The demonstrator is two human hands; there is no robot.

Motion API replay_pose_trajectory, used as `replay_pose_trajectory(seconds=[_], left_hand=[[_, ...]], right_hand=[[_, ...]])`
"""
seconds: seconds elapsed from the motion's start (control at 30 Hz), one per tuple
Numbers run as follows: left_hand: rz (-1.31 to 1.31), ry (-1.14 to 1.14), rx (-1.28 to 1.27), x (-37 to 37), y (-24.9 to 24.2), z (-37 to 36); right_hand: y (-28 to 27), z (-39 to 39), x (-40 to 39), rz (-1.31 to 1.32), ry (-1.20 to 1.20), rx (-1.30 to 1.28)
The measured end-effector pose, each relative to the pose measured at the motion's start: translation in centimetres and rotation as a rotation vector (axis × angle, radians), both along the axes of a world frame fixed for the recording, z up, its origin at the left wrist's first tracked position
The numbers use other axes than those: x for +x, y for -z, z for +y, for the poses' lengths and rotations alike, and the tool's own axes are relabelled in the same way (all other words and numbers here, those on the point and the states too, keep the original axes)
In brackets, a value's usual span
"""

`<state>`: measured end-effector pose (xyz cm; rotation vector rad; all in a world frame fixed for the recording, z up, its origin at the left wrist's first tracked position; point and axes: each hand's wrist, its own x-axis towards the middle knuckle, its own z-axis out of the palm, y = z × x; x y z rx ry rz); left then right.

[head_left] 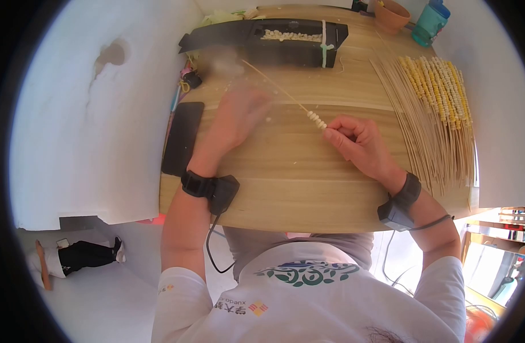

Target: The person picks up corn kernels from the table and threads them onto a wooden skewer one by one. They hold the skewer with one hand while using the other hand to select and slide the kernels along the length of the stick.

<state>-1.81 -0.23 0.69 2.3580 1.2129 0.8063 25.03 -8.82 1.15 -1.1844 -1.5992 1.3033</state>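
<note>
Between thumb and fingers, my right hand pinches the lower end of a thin wooden skewer. Several cream-coloured pieces are threaded on the skewer just above my fingertips. The skewer slants up and left across the table. My left hand is left of the skewer, over the table, and its fingers are smeared by motion. Whether it holds anything cannot be made out. Beyond both hands, a black box has an opening with small pale pieces in it and a light band around its right end.
Bare sticks and skewers threaded with yellow and white pieces lie on the right of the wooden table. A dark flat object lies left. An orange bowl and teal cup stand back right. Another person appears lower left.
</note>
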Motion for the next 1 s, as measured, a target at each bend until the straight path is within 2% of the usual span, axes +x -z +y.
replay_pose_trajectory(seconds=[0.1,0.23,0.33,0.4,0.43,0.5,0.53,0.6,0.63,0.7,0.8,1.0], left_hand=[[0.021,-0.022,-0.076,0.1,-0.3,-0.3],[0.015,0.013,-0.042,0.2,-0.4,-0.4],[-0.020,-0.040,-0.151,0.0,-1.1,-0.3],[-0.373,-0.081,-0.403,-0.5,-0.9,0.3],[-0.372,-0.082,-0.398,-0.6,-1.2,0.3],[-0.658,-0.147,-0.580,-0.8,-2.0,0.4],[-0.658,-0.149,-0.574,-0.9,-1.9,0.6],[-0.905,-0.177,-0.603,-1.2,-1.1,1.2],[-0.905,-0.180,-0.597,-1.4,-0.8,1.4],[-1.099,-0.234,-0.656,-1.7,-0.5,1.6],[-1.203,-0.257,-0.668,-2.1,-0.3,2.0],[-1.178,-0.251,-0.603,-2.1,-0.4,2.1]], right_hand=[[0.0,0.1,0.0,-0.010,0.001,0.002],[-0.1,0.1,0.1,-0.016,-0.003,-0.001],[-0.5,0.0,0.0,-0.047,0.006,0.011],[-0.6,0.0,0.0,-0.048,0.003,0.014],[-0.6,0.0,0.0,-0.051,0.001,0.013],[-0.6,-0.1,0.0,-0.043,-0.002,0.014],[-0.7,-0.1,0.0,-0.037,-0.005,0.011],[-0.8,-0.1,0.0,-0.039,-0.018,0.017],[-0.8,-0.2,-0.1,-0.043,-0.027,0.018],[-0.9,-0.3,-0.1,-0.039,-0.039,0.004],[-1.1,-0.4,-0.2,-0.040,-0.065,-0.003],[-0.8,-0.4,-0.2,-0.039,-0.081,-0.006]])
